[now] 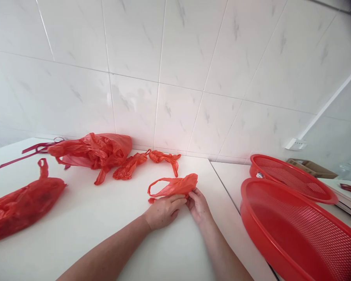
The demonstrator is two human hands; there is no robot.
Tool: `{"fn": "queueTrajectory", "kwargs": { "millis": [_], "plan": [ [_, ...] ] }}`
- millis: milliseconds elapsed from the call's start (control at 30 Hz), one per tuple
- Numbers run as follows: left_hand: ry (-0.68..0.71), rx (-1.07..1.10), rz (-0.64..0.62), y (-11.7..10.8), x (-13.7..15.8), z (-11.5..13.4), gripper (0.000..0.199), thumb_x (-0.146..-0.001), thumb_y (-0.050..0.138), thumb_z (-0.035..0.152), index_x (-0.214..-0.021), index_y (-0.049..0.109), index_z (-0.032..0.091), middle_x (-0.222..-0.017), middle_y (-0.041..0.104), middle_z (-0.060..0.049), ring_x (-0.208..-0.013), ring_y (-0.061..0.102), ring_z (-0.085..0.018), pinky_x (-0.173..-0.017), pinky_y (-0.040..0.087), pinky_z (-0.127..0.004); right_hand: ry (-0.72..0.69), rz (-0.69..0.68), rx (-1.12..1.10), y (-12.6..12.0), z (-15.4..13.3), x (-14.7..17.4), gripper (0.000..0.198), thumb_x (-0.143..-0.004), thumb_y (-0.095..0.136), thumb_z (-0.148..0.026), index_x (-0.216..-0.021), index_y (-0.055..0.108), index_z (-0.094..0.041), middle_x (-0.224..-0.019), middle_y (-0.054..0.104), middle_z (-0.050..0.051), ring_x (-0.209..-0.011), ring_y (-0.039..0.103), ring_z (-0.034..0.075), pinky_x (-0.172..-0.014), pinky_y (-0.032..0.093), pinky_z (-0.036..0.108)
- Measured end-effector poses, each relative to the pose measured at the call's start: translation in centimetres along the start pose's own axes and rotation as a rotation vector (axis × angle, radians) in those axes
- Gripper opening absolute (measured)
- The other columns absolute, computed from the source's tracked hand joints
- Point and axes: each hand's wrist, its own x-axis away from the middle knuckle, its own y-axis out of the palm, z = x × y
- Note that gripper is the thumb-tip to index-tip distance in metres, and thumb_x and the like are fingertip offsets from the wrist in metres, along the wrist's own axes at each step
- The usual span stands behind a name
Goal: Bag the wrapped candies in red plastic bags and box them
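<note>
A small red plastic bag (178,185) lies on the white table in front of me, flattened into a narrow strip with its looped handle pointing left. My left hand (165,212) rests across the bag's near edge, fingers bent over it. At the bag's right end, my right hand (198,206) pinches the near edge between thumb and fingers. The two hands almost meet at the fingertips. Just beyond are two crumpled red bags, one twisted (131,166) and one with a drooping end (165,157).
A large heap of red plastic bags (105,150) sits by the tiled wall, with dark red ribbons (32,150) beside it. A filled red bag (32,203) lies at left. Two red mesh baskets (280,234) (292,175) stand at right, near a cardboard box (312,168).
</note>
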Motion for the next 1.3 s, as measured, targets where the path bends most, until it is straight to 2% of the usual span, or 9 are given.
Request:
{"fn": "queueTrajectory", "kwargs": {
  "millis": [167,267,467,567,700,900,1033,1133,1300],
  "plan": [
    [-0.259,-0.048,0.076,0.0,0.1,-1.3,0.029,-0.085,0.039,0.011,-0.106,0.054,0.024,-0.099,0.065,-0.003,-0.075,0.066,-0.016,-0.066,0.053,-0.028,0.017,0.090,-0.114,-1.4,-0.5,-0.3,0.029,-0.064,0.077,-0.026,-0.087,0.062,-0.020,-0.086,0.067,0.001,-0.080,0.062,0.017,-0.071,0.052,0.030],
    [-0.327,-0.071,0.083,-0.2,0.2,-2.3,0.026,-0.083,0.043,0.012,-0.100,0.057,0.025,-0.103,0.064,-0.003,-0.075,0.066,-0.016,-0.065,0.051,-0.025,0.063,0.098,-0.137,-1.7,-1.0,-0.3,0.025,-0.068,0.076,-0.026,-0.088,0.063,-0.020,-0.087,0.068,0.001,-0.083,0.062,0.017,-0.071,0.053,0.029],
    [-0.634,-0.204,0.204,-0.8,0.4,-4.3,0.056,-0.074,0.049,0.008,-0.129,0.041,0.018,-0.143,0.036,-0.020,-0.073,0.066,-0.021,-0.060,0.048,-0.032,0.126,0.117,-0.178,-2.3,-1.8,0.1,0.026,-0.075,0.073,-0.026,-0.100,0.064,-0.023,-0.105,0.067,0.000,-0.093,0.063,0.015,-0.077,0.054,0.027],
    [-0.758,-0.241,0.251,-1.6,0.8,-5.8,0.065,-0.077,0.053,0.015,-0.138,0.029,0.019,-0.147,0.030,-0.021,-0.076,0.067,-0.021,-0.062,0.047,-0.031,0.152,0.181,-0.194,-3.7,-2.3,-0.3,0.025,-0.074,0.074,-0.021,-0.097,0.064,-0.022,-0.093,0.070,-0.001,-0.084,0.065,0.014,-0.073,0.055,0.026],
    [-0.821,-0.256,0.254,-2.6,1.5,-6.8,0.076,-0.082,0.056,0.029,-0.145,0.015,0.023,-0.147,0.035,-0.016,-0.089,0.066,-0.023,-0.070,0.048,-0.031,0.141,0.256,-0.215,-5.0,-2.6,-0.9,0.026,-0.071,0.075,-0.016,-0.094,0.064,-0.021,-0.075,0.067,-0.004,-0.067,0.064,0.010,-0.063,0.055,0.021],
    [-0.833,-0.255,0.197,-2.8,1.7,-5.9,0.078,-0.080,0.060,0.028,-0.144,0.017,0.024,-0.149,0.032,-0.014,-0.083,0.066,-0.021,-0.066,0.048,-0.030,0.104,0.194,-0.225,-4.3,-3.5,-1.1,0.029,-0.077,0.073,-0.031,-0.104,0.063,-0.022,-0.102,0.067,0.003,-0.094,0.063,0.015,-0.077,0.055,0.026],
    [-0.769,-0.261,0.190,-2.6,1.7,-5.4,0.046,-0.081,0.057,0.026,-0.125,0.043,0.022,-0.135,0.048,-0.011,-0.076,0.064,-0.018,-0.059,0.047,-0.029,0.050,0.127,-0.156,-4.4,-3.8,-1.1,0.038,-0.083,0.064,-0.041,-0.117,0.058,-0.026,-0.118,0.060,0.005,-0.107,0.058,0.017,-0.088,0.052,0.030],
    [-0.609,-0.255,0.206,-2.5,1.4,-5.3,0.021,-0.085,0.052,0.023,-0.106,0.055,0.021,-0.112,0.060,-0.008,-0.086,0.062,-0.021,-0.067,0.050,-0.032,0.036,0.119,-0.058,-4.7,-3.8,-0.9,0.045,-0.083,0.062,-0.046,-0.123,0.054,-0.027,-0.121,0.059,0.006,-0.112,0.055,0.019,-0.095,0.048,0.034],
    [-0.286,-0.109,0.165,-2.5,0.2,-4.4,0.027,-0.083,0.052,0.012,-0.105,0.061,0.023,-0.114,0.062,-0.006,-0.104,0.057,-0.023,-0.091,0.047,-0.040,0.009,0.108,0.237,-3.5,-3.3,-0.5,0.056,-0.078,0.070,-0.043,-0.127,0.049,-0.027,-0.130,0.054,0.008,-0.120,0.051,0.022,-0.100,0.044,0.037]
  ]
}}
